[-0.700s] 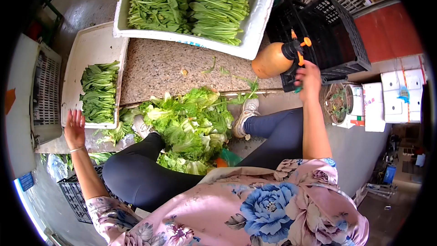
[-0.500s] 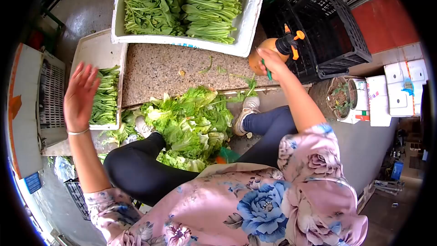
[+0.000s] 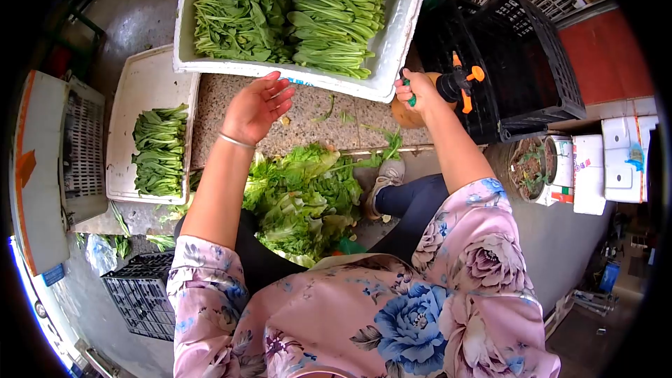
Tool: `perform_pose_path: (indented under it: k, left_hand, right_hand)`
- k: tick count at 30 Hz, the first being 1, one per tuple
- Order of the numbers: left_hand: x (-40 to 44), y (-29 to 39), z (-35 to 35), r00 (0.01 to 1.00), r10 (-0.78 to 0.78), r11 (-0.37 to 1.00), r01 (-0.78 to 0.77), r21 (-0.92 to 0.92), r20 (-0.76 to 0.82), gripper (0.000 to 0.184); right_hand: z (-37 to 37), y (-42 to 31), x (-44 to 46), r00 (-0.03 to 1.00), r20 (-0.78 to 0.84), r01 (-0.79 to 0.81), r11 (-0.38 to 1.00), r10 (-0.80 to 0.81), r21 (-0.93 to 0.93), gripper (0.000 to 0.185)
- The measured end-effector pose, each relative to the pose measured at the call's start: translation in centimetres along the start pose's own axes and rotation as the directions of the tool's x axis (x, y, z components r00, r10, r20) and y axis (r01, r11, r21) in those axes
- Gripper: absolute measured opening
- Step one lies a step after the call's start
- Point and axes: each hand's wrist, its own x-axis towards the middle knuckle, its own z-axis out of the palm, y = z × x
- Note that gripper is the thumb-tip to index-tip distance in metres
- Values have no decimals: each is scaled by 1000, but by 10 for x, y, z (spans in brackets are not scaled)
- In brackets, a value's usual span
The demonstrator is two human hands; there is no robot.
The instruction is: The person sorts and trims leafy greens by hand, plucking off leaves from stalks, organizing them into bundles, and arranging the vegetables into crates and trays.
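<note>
My left hand (image 3: 259, 106) is open, palm turned up, just below the front rim of a white foam box (image 3: 280, 72). Two rows of leafy greens (image 3: 343, 17) fill most of that box. At the box's near right corner, my right hand (image 3: 420, 92) is closed around a small green-handled tool (image 3: 411, 100); its working end is hidden. Whether the right fingers touch the rim I cannot tell. Loose lettuce leaves (image 3: 301, 203) are heaped between my feet. On the left, a shallow white foam tray (image 3: 126, 133) holds a smaller bunch of greens (image 3: 159, 154).
An orange spray bottle (image 3: 411, 113) with a black and orange head stands beside my right hand. Black plastic crates (image 3: 532, 63) are behind it. At the right are a plant pot (image 3: 528, 168) and white foam boxes (image 3: 626, 161). Another black crate (image 3: 143, 297) sits low left.
My left hand has swung right, from above the shallow tray to the front of the large box. My right hand has moved slightly to the box's corner, still holding the green-handled tool.
</note>
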Motion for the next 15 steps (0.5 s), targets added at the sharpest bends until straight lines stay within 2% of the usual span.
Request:
perform_pose_path:
  k: [1,2,4,5,6,7,8,9,10,12,15]
  left_hand:
    - [11,-4,-2,999,-31,999,32,-23,18,21]
    - [18,-8,-4,997,-64,997,66,-44,36,20]
    - [24,-12,1,997,-78,995,80,-67,30,20]
    - [26,-15,2,996,-80,994,82,-75,32,20]
    - [27,-16,4,996,-80,993,82,-82,31,19]
    - [30,-18,7,996,-90,992,92,-83,29,18]
    - [33,-21,9,996,-89,992,91,-92,22,18]
    - [36,-24,10,995,-98,991,99,-86,15,18]
    - [39,-27,12,994,-108,991,109,-77,10,17]
    - [45,-33,13,993,-121,990,121,-69,-2,18]
    - [53,-39,18,987,-158,985,156,-72,-24,18]
  right_hand:
    - [-2,-3,4,999,39,-6,997,3,73,18]
    - [-6,-6,6,999,40,-10,998,7,62,18]
    - [-11,-11,-1,1000,3,25,976,-25,-218,20]
    - [-11,-20,-1,987,-124,6,801,-100,-599,31]
    - [-9,-25,7,857,-311,-83,484,-411,-871,36]
    - [1,-30,-3,714,-33,88,137,-699,-987,34]
    - [11,-38,-16,486,307,165,-259,-818,-952,33]
    - [48,-36,-41,460,250,272,-133,-852,-953,27]
    - [61,-31,-34,519,256,428,-12,-815,-904,26]
    - [80,-15,0,661,259,348,-18,-704,-937,27]
    - [96,8,48,723,135,271,99,-677,-957,28]
